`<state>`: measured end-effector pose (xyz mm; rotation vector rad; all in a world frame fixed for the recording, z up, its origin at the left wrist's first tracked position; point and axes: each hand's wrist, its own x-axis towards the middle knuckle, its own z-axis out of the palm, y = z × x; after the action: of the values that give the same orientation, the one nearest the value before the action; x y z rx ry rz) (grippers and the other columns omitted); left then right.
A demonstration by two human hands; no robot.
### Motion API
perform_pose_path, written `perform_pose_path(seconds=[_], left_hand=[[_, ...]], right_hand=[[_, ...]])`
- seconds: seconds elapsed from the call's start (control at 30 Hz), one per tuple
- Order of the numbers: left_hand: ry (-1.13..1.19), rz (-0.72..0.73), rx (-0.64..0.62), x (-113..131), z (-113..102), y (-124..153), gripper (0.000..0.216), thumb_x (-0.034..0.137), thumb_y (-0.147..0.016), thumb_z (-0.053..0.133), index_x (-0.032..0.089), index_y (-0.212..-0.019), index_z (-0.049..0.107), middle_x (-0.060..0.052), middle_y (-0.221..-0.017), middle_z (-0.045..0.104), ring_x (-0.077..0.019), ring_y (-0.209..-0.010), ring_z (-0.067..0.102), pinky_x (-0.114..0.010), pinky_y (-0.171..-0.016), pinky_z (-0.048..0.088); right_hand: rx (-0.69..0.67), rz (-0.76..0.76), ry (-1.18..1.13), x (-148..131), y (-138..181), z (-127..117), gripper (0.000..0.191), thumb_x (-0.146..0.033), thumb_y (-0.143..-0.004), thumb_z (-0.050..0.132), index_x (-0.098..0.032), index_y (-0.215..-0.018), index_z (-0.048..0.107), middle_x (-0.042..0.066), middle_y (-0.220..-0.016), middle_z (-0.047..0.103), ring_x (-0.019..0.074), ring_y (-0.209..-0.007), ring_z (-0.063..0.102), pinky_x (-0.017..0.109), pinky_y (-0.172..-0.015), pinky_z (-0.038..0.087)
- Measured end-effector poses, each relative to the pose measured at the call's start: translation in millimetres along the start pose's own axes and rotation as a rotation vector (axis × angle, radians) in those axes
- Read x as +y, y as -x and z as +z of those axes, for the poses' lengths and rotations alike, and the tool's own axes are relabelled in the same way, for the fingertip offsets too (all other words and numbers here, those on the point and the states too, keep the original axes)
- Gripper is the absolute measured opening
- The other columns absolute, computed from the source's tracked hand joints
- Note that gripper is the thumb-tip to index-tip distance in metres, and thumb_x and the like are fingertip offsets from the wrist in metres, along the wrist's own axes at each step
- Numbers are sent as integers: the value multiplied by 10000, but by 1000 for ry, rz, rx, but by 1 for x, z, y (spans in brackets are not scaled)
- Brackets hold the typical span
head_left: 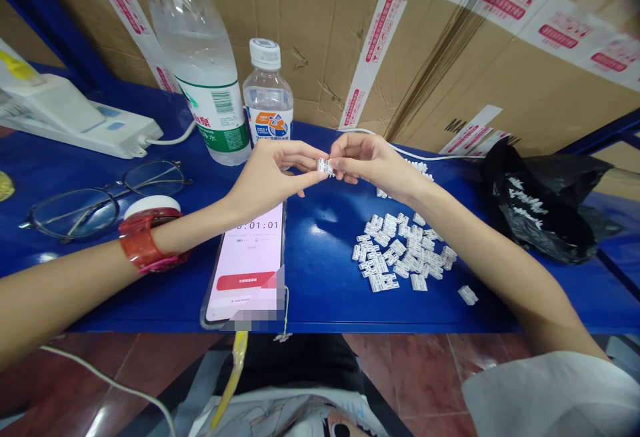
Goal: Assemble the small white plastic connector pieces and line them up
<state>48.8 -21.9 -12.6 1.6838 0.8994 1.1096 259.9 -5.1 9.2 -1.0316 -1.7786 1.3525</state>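
Between the fingertips of both hands is a small white plastic clip-like piece, partly covered by the fingers. My left hand, with a red watch on its wrist, pinches the piece from the left. My right hand grips its right side with thumb and fingers. Below the right forearm lies a loose pile of similar white plastic pieces, with one single piece apart at its right. Some more white pieces show behind the right wrist, partly hidden.
Under my left forearm a phone shows a running timer. Eyeglasses, a power strip, a large bottle and a small bottle stand left. A black plastic bag with white pieces lies right. Cardboard boxes line the back.
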Motion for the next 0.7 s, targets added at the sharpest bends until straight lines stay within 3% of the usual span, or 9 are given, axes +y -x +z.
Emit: perform_pose_path(seconds=[0.13,0.27,0.37,0.5,0.7], left_hand=[[-34,22,15,-1,-2,1,179,322,-782,835,248,-945,826,-43,-837,811,-220,-755,736,-293,-553,559],[-81,89,41,-2,-4,0,188,325,-785,837,281,-968,841,-44,-921,776,-219,-822,696,-314,-633,562],[-91,86,41,-1,-4,0,160,338,-776,838,292,-930,840,-47,-988,780,-235,-913,697,-329,-738,564],[-79,84,25,1,-3,0,143,349,-775,835,287,-904,834,-57,-988,767,-243,-953,700,-332,-754,558],[-47,90,32,2,-2,1,144,334,-767,845,288,-900,815,-41,-1019,796,-250,-991,731,-338,-796,592]], right_hand=[[32,94,-50,-4,2,3,341,-359,-746,930,-163,-847,670,1,-735,663,87,-651,557,214,-511,410],[-54,200,-136,-6,3,4,368,-436,-750,932,-152,-797,704,33,-820,697,83,-700,579,186,-501,413],[-89,194,-212,-3,3,4,377,-459,-762,927,-159,-794,700,8,-800,693,67,-702,576,168,-526,423],[-133,169,-318,2,3,5,355,-431,-769,933,-176,-814,691,-23,-769,682,55,-706,583,162,-611,468],[-122,122,-283,1,3,6,422,-509,-737,935,-196,-778,655,-37,-722,645,71,-686,556,202,-612,436]])
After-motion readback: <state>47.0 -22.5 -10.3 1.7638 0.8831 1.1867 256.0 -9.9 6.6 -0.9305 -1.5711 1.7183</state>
